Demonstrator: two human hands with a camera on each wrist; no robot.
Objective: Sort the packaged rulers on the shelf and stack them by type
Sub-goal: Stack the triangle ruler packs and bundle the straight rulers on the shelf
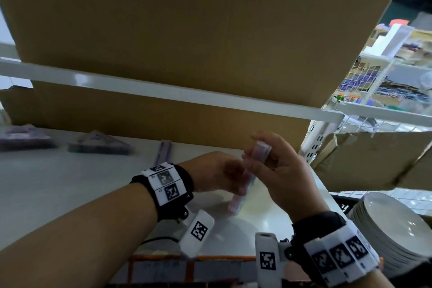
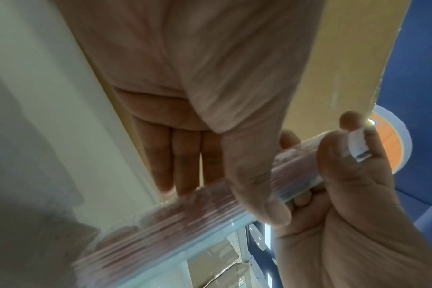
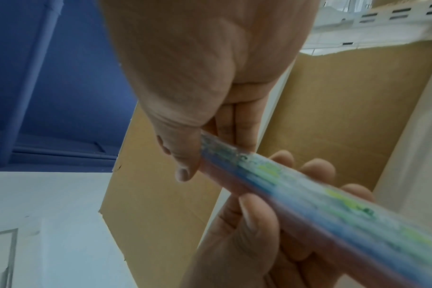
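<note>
A clear-wrapped pack of straight rulers [image 1: 238, 199] stands tilted over the white shelf [image 1: 70, 182], held by both hands. My left hand [image 1: 233, 177] pinches its middle between thumb and fingers; in the left wrist view the pack [image 2: 185, 218] runs under the thumb [image 2: 254, 185]. My right hand [image 1: 259, 159] grips the upper end. In the right wrist view the pack [image 3: 308, 198] shows blue and green print, motion-blurred. A stack of purple set squares [image 1: 98, 145], another purple stack [image 1: 23, 138] and a lone purple ruler [image 1: 163, 152] lie further back on the shelf.
A large cardboard box [image 1: 187, 18] sits on the upper shelf, whose white rail [image 1: 163, 89] crosses just above the hands. Another box [image 1: 163, 119] closes the back of the shelf. A stack of white plates [image 1: 397, 229] stands at the lower right.
</note>
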